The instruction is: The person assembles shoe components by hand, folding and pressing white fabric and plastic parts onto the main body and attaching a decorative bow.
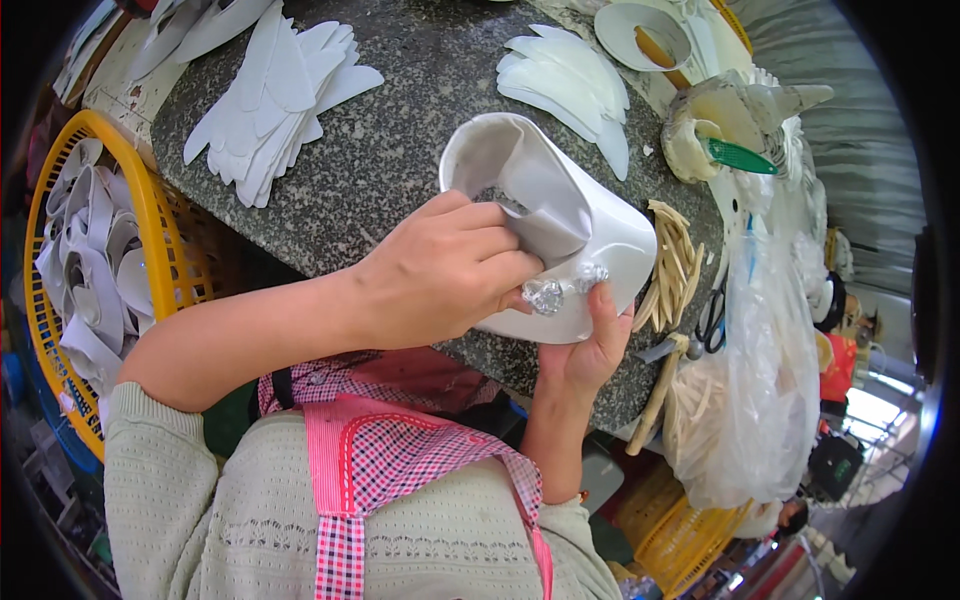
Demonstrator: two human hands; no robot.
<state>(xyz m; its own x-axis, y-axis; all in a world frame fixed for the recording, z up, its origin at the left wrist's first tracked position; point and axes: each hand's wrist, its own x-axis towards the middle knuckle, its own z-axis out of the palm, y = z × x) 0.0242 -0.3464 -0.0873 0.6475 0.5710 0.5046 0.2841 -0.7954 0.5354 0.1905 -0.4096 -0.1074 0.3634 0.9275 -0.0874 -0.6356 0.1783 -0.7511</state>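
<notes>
Over the speckled stone slab I hold a white shoe upper (pixel 622 232), tilted, its grey-white lining showing at the opening. My left hand (pixel 445 262) is closed on its near edge, fingers curled beside a shiny, clear silver ornament (pixel 543 296) on the front. From below, my right hand (pixel 585 350) supports the upper, its thumb up against a second shiny lump (pixel 592 273) next to the ornament. The right fingers are mostly hidden under the upper. Exactly what the left fingertips pinch cannot be made out.
Flat white pieces lie in a left stack (pixel 285 95) and a right stack (pixel 570 90). To the right are pale strips (pixel 672 270), scissors (pixel 711 318), a wooden-handled tool (pixel 655 400), a glue-crusted container (pixel 700 115) and a plastic bag (pixel 760 370). A yellow basket (pixel 155 225) holds white parts.
</notes>
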